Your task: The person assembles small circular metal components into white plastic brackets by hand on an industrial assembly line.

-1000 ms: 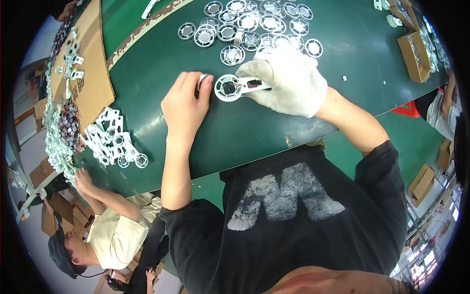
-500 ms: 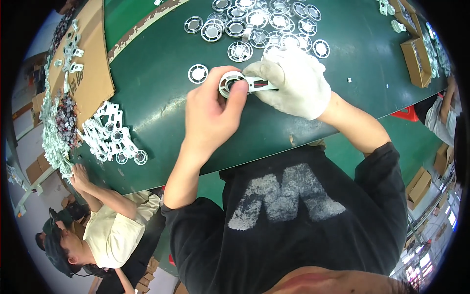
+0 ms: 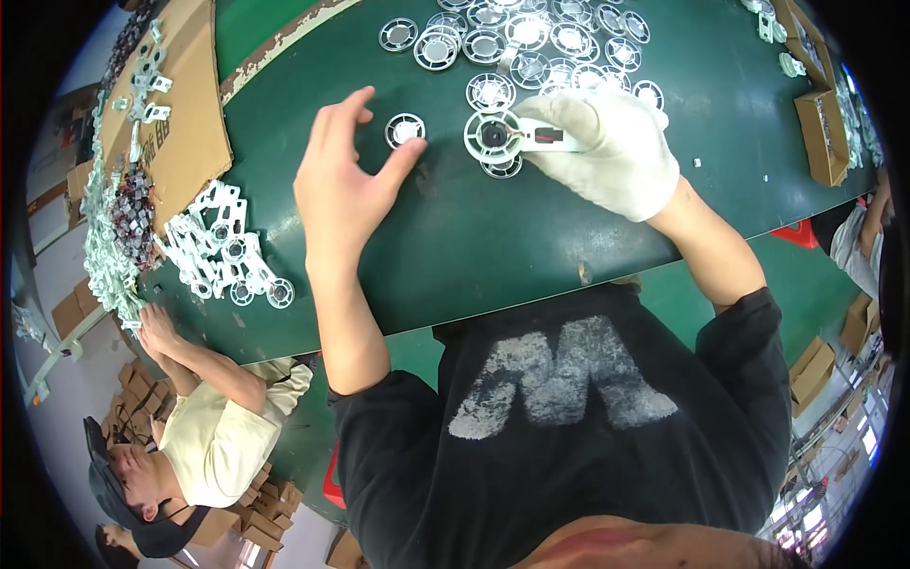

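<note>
Nearby, silvery discs (image 3: 528, 32) crowd right fingers (image 3: 569, 116) grasping a white piece (image 3: 524, 137); left fingers (image 3: 402, 166) spread.

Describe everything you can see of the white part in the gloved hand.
The white part looks like hard plastic. A round, spoked ring with a black centre joins a handle, and thin reddish wires run from the ring toward a slot showing dark and red inside. The gloved right hand grips the handle's free end, hiding it; the ring points left, over the green table. A spoked disc shows below the ring; whether they touch is unclear.
</note>
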A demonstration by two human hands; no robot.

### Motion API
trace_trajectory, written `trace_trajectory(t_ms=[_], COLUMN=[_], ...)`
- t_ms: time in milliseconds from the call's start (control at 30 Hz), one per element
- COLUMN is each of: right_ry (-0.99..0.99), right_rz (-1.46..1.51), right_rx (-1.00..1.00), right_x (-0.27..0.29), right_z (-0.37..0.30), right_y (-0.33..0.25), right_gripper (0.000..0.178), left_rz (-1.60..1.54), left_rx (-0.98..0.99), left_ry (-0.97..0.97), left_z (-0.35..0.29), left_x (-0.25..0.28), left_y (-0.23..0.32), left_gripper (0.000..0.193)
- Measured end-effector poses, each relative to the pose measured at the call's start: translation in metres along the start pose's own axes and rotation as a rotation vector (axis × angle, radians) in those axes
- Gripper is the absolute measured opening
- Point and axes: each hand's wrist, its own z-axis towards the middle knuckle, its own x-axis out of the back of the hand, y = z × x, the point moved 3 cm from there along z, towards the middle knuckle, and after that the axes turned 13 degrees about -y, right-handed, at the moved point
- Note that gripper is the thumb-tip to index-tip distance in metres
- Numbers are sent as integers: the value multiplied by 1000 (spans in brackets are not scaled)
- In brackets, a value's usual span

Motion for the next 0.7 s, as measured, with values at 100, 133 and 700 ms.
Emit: trace_trajectory(t_ms=[100,133,700], right_ry=[50,30,96], right_rz=[-23,-7,-165], right_rx=[-9,-19,18], right_x=[7,6,-2], right_z=[3,2,-5], right_y=[-3,0,-10], right_gripper=[29,29,22], left_rz=[108,96,-170], left_rx=[-84,-34,-434], left_ry=[-7,-24,125], left_z=[1,3,-6], left_x=[-18,-20,-34], left_y=[-4,-4,47], left_gripper=[52,49,60])
